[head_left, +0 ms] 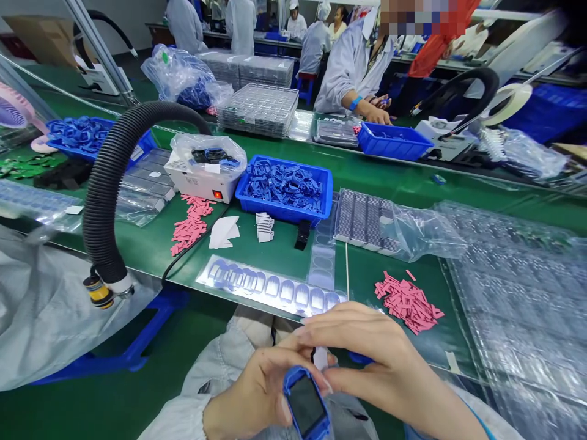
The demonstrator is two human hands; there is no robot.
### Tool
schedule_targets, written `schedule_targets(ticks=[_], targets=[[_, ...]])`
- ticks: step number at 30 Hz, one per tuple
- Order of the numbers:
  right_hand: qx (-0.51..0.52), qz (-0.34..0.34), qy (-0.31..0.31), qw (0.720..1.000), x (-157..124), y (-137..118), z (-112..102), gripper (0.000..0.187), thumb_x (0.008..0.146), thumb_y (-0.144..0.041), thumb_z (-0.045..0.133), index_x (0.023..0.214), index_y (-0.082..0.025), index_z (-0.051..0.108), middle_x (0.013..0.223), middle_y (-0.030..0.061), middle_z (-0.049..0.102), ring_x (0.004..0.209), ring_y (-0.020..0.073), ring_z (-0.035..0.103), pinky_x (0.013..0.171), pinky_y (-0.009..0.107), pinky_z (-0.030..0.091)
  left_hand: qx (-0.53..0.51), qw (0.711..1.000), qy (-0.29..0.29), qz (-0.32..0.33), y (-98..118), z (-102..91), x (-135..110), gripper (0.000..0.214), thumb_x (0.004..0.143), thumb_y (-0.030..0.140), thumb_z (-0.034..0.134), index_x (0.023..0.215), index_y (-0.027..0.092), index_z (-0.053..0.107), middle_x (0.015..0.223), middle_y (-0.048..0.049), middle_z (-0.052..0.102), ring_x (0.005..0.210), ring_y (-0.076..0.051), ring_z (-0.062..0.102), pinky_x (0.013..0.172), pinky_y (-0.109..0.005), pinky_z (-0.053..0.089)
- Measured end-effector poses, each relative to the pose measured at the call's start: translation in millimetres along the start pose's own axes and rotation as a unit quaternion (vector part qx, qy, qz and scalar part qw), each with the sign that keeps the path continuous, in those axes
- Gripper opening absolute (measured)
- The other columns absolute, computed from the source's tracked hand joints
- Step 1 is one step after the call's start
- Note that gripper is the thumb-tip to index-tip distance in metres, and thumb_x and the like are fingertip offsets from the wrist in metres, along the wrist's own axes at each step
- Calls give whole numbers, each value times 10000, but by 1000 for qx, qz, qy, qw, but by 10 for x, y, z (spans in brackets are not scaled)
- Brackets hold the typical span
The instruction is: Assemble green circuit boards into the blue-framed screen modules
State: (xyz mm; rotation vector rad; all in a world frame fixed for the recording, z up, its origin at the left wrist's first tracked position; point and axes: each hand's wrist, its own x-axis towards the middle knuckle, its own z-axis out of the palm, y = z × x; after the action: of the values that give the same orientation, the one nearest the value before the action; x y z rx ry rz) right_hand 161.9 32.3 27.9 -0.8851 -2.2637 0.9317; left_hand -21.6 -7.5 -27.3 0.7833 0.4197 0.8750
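Note:
My left hand point(257, 391) grips a blue smartwatch case point(308, 403) with a dark rectangular screen, tilted towards me, low in the view. Close above it, my right hand point(376, 348) is closed with its fingertips around a small white piece point(320, 358) with a dark edge. Part of that piece is hidden by the fingers. Just beyond my hands, a clear film strip point(275, 288) with rounded window-shaped pieces lies along the bench edge. To the right of it is a heap of small pink strips point(408, 300).
A blue bin point(284, 214) of blue frames stands mid-bench, beside a white box point(202, 178). A black flexible hose point(103, 183) arches at left. Clear plastic trays point(518, 305) cover the right side. Across the bench, a co-worker point(353, 67) handles parts near another blue bin point(394, 146).

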Motion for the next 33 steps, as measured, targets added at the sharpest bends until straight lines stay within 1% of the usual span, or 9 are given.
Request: schedule_targets(ticks=[5,8,13,17,23,26,29,31,33], targets=[[9,21,113,993,-178,84,154,285,760,-392,686,1011,-269,627,958,31,725,857,187,683,739,307,546,-46,999,9,-15,-78,12,-27,368,653,573,680,885,297,751,1132,-80,618,1076,-280,543,971,-423,345],[-91,-13,249,964,-303,48,296,131,761,-270,699,878,-236,652,1027,79,704,909,214,662,766,339,541,-82,996,28,-34,-140,37,-21,388,611,583,706,853,284,755,1232,-75,570,1134,-285,519,967,-381,354],[-129,0,338,932,-578,105,410,186,719,-78,653,813,-239,645,796,2,738,850,205,672,778,351,528,-99,990,58,-84,-226,67,7,383,589,576,722,773,242,762,1186,-89,613,1149,-305,523,989,-397,356],[-212,135,492,834,-888,580,429,142,734,-91,664,817,-206,656,840,44,734,941,264,668,866,445,489,-117,983,93,-110,-241,-33,-93,392,635,555,706,862,238,745,1326,-92,538,1167,-310,536,1062,-450,292],[-425,121,278,853,-1293,1109,571,227,825,-170,585,1037,-199,663,1017,45,724,1041,280,639,954,472,419,-135,974,147,-104,-196,-215,-224,334,653,517,718,865,260,731,1226,-62,627,1113,-283,583,1040,-439,342],[-292,140,314,892,-1288,877,641,214,829,-208,571,1013,-226,679,1026,57,719,1080,291,613,945,485,427,-158,976,132,-73,-172,-223,-192,318,692,501,699,892,256,732,1106,-56,677,976,-226,643,991,-389,395],[50,244,332,910,-1033,521,740,128,842,-281,571,879,-228,682,897,66,732,835,215,685,751,339,544,-159,979,120,-33,-128,-181,-135,312,694,496,700,854,231,745,923,-59,710,861,-199,655,950,-354,414],[315,310,262,858,-742,331,841,213,814,-413,606,747,-214,643,753,51,720,662,172,671,603,266,550,-136,985,109,-4,-86,-155,-112,325,679,508,705,800,210,752,860,-71,709,870,-218,644,928,-358,418],[514,327,190,770,-426,207,963,353,739,-543,645,721,-190,624,674,36,689,591,133,643,526,210,524,-114,989,95,9,-39,-160,-121,336,654,511,721,762,193,752,960,-101,700,901,-246,633,862,-359,446]])
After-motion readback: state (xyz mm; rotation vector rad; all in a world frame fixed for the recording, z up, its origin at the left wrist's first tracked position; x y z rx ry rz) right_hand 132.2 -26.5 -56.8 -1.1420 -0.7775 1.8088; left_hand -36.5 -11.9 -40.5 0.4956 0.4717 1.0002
